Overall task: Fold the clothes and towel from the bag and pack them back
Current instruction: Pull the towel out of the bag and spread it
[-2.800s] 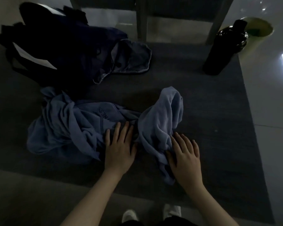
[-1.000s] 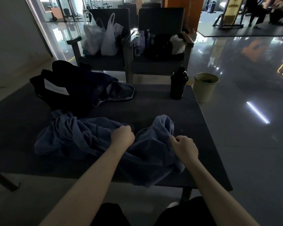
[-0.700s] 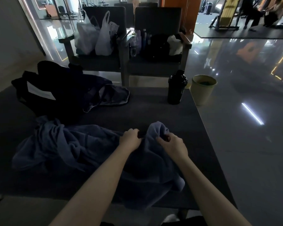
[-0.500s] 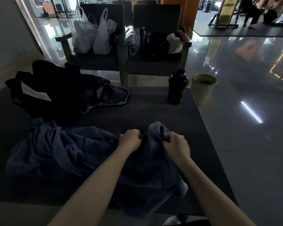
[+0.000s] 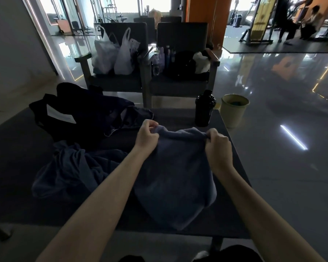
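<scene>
A blue towel point(image 5: 175, 178) hangs from both my hands above the dark table point(image 5: 17, 186), its lower end draping to the table's near edge. My left hand point(image 5: 147, 136) pinches its top edge at the left, and my right hand point(image 5: 218, 146) pinches the top edge at the right. A crumpled blue garment point(image 5: 74, 171) lies on the table to the left of the towel. The black bag point(image 5: 70, 114) sits at the back left, with a bluish piece of clothing point(image 5: 134, 118) spilling from its opening.
A black bottle point(image 5: 204, 108) stands at the table's far right corner. A pale green bin point(image 5: 234, 109) sits on the floor just beyond it. Two dark chairs point(image 5: 178, 87) loaded with plastic bags and bottles stand behind the table. Glossy floor lies to the right.
My hands went from lying flat on the cloth to gripping it, then lifted the towel off the table and moved apart along its top edge, stretching it out.
</scene>
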{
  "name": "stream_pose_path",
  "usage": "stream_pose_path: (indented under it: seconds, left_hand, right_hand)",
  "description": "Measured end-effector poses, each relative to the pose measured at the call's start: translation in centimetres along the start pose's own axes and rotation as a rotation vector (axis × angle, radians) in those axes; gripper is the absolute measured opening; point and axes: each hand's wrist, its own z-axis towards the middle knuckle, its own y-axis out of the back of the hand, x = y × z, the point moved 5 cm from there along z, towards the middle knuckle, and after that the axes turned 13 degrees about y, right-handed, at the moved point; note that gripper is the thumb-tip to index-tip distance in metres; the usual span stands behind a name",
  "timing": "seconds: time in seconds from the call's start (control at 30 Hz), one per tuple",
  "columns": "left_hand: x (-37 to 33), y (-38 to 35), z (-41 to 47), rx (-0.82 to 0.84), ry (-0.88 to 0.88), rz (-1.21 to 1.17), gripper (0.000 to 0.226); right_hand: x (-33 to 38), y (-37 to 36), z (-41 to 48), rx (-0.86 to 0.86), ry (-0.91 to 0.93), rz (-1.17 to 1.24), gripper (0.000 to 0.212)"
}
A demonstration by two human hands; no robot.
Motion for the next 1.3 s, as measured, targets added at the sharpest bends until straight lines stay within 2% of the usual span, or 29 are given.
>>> stream_pose_path:
  seconds: [0.07, 0.17, 0.23, 0.3, 0.37, 0.5, 0.6, 0.67, 0.7, 0.77, 0.83, 0.9, 0.97, 1.03, 1.1, 1.17, 1.2, 1.3]
  left_hand:
    - [-0.8, 1.0, -0.9, -0.011, -0.114, -0.039, 0.03]
    - [0.7, 1.8, -2.9, -0.028, -0.181, 0.081, 0.039]
    - [3.9, 1.8, -4.0, -0.028, -0.064, 0.285, 0.036]
    - [7.4, 1.6, -4.8, 0.062, 0.118, 0.523, 0.027]
    - [9.2, 1.4, -5.7, 0.135, 0.231, 0.714, 0.023]
    - [8.4, 0.2, -5.4, 0.05, 0.183, 0.813, 0.028]
    - [7.5, -1.4, -3.5, -0.032, 0.095, 0.787, 0.024]
    - [7.5, -3.1, -1.8, 0.003, 0.061, 0.765, 0.024]
    - [7.7, -4.0, -0.9, 0.038, 0.054, 0.764, 0.03]
    - [8.0, -5.7, 0.9, 0.105, 0.065, 0.766, 0.048]
    - [8.5, -7.4, 2.2, 0.179, 0.098, 0.771, 0.064]
    - [9.1, -8.7, 3.2, 0.236, 0.148, 0.817, 0.07]
    - [8.9, -9.0, 4.0, 0.218, 0.151, 0.885, 0.049]
    - [7.4, -8.4, 4.3, 0.127, 0.029, 0.883, 0.02]
    - [5.7, -6.5, 3.5, -0.101, -0.187, 0.73, 0.009]
    - [4.9, -3.8, 1.6, -0.286, -0.358, 0.627, 0.009]
    - [5.3, -3.0, 0.8, -0.282, -0.39, 0.659, 0.012]
    - [9.2, -2.1, -0.5, -0.004, -0.258, 0.882, 0.02]
  right_hand:
    - [0.8, 0.8, -0.3, -0.045, 0.126, 0.029, 0.022]
    - [0.7, -0.3, -2.9, 0.082, 0.209, -0.03, 0.025]
    - [0.2, -2.1, -5.4, 0.298, 0.193, -0.099, 0.023]
    - [-0.1, -3.5, -7.8, 0.541, 0.134, -0.133, 0.024]
    - [-0.2, -3.9, -9.3, 0.627, 0.08, -0.117, 0.021]
    - [-1.1, -3.9, -8.7, 0.491, -0.105, -0.053, 0.035]
    - [-2.3, -3.7, -6.9, 0.399, -0.205, -0.089, 0.024]
    - [-3.5, -4.5, -6.2, 0.477, -0.233, -0.159, 0.033]
    - [-4.3, -5.3, -6.2, 0.553, -0.259, -0.18, 0.038]
    - [-5.7, -6.8, -6.4, 0.661, -0.295, -0.183, 0.034]
    - [-6.4, -7.7, -6.5, 0.649, -0.285, -0.169, 0.022]
    - [-6.7, -7.7, -6.0, 0.543, -0.265, -0.145, 0.016]
    - [-6.6, -7.2, -5.2, 0.375, -0.219, -0.102, 0.011]
    - [-6.1, -6.3, -4.3, 0.202, -0.145, -0.016, 0.003]
    - [-5.3, -5.4, -3.8, 0.085, -0.033, 0.027, 0.008]
    - [-4.5, -4.8, -4.0, 0.06, 0.068, 0.0, 0.015]
    - [-4.3, -4.9, -4.4, 0.093, 0.094, -0.042, 0.015]
    - [-5.0, -6.5, -6.3, 0.339, 0.011, -0.184, 0.02]
